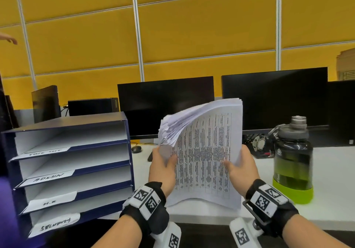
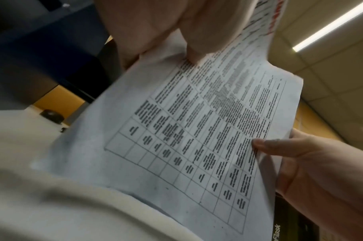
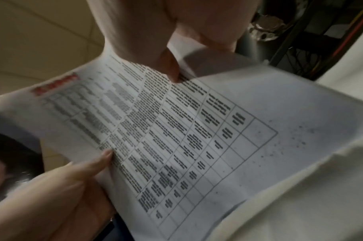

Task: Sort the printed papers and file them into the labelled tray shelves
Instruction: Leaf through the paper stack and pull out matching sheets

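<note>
Left of the fingers, the tray unit (image 1: 75, 163) is standing on the desk (image 1: 326, 205), its four labelled shelves showing no paper in the parts visible; three labels appear to be reading ADMIN, H.R and SECURITY, the top one being illegible. The left hand (image 1: 163, 168) is pinching the near left edge of the paper stack (image 1: 203, 151), thumb on the printed table, fingers hidden behind. The right hand (image 1: 240, 169) is pinching the opposite edge likewise. Sheets are fanning and curling over above the left thumb, likely so headings can be checked for sorting. Right of the fingers, a lidded water bottle (image 1: 293, 161) is holding green-tinted liquid
</note>
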### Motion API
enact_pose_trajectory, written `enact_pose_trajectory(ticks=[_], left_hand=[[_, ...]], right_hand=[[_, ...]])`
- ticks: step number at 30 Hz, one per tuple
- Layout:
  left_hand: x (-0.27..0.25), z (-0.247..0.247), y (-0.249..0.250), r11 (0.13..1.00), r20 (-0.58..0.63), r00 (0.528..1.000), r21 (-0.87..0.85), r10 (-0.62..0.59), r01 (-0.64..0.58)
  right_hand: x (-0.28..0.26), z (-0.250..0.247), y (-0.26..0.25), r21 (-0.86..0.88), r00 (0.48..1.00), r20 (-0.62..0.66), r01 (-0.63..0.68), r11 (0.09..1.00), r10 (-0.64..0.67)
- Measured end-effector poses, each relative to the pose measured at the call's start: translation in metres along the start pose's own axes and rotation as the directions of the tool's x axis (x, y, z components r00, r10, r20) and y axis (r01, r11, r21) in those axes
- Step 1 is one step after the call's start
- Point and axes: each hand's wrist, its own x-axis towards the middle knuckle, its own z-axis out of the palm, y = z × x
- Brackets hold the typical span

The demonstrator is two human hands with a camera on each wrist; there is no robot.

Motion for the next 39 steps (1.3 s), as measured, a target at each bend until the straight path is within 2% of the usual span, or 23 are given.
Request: enact_pose_trajectory(ticks=[3, 7, 9, 11, 13, 15, 17, 19, 23, 25, 29, 35, 39], left_hand=[[0.002, 0.003, 0.006, 0.999, -0.078, 0.996, -0.008, 0.050, -0.051], [-0.007, 0.008, -0.007, 0.991, 0.042, 0.991, 0.044, -0.125, 0.124], [-0.009, 0.008, -0.008, 0.989, 0.059, 0.988, 0.045, -0.142, 0.139], [-0.006, 0.002, 0.001, 0.997, 0.033, 0.997, -0.004, -0.074, 0.074], [0.000, -0.005, 0.016, 0.995, -0.030, 0.996, -0.037, 0.086, -0.087], [0.007, -0.013, 0.033, 0.971, -0.072, 0.969, 0.011, 0.237, -0.237], [0.012, -0.019, 0.046, 0.947, -0.077, 0.946, 0.098, 0.315, -0.307], [0.013, -0.024, 0.052, 0.909, -0.107, 0.910, 0.172, 0.401, -0.380], [0.010, -0.029, 0.053, 0.773, -0.087, 0.790, 0.296, 0.607, -0.561], [0.012, -0.031, 0.050, 0.713, -0.067, 0.753, 0.386, 0.655, -0.586], [0.013, -0.034, 0.050, 0.630, -0.063, 0.711, 0.523, 0.700, -0.574], [0.013, -0.035, 0.048, 0.567, -0.024, 0.690, 0.590, 0.723, -0.575], [0.013, -0.035, 0.042, 0.544, 0.012, 0.711, 0.635, 0.703, -0.549]], right_hand=[[-0.002, 0.005, -0.002, 0.015, 0.998, -0.007, 0.056, 0.998, -0.056], [-0.006, 0.008, 0.010, 0.003, 0.996, 0.084, -0.009, 1.000, 0.008], [-0.005, 0.006, 0.013, -0.029, 0.996, 0.083, -0.012, 0.999, 0.014], [-0.003, 0.004, 0.014, -0.050, 0.997, 0.075, -0.026, 0.998, 0.030], [-0.001, 0.003, 0.016, -0.048, 0.996, 0.082, -0.038, 0.998, 0.042], [-0.001, 0.002, 0.015, -0.041, 0.995, 0.089, -0.046, 0.998, 0.049], [0.000, 0.001, 0.015, -0.028, 0.994, 0.096, -0.053, 0.998, 0.056], [0.000, 0.001, 0.015, -0.030, 0.994, 0.096, -0.056, 0.998, 0.058], [0.001, 0.002, 0.014, -0.044, 0.994, 0.089, -0.065, 0.997, 0.069], [0.001, 0.002, 0.013, -0.067, 0.995, 0.081, -0.057, 0.996, 0.063], [0.002, 0.001, 0.013, -0.094, 0.994, 0.078, -0.064, 0.994, 0.071], [0.006, 0.000, 0.015, -0.073, 0.991, 0.079, -0.100, 0.992, 0.105], [0.008, -0.002, 0.018, -0.095, 0.991, 0.077, -0.105, 0.990, 0.113]])
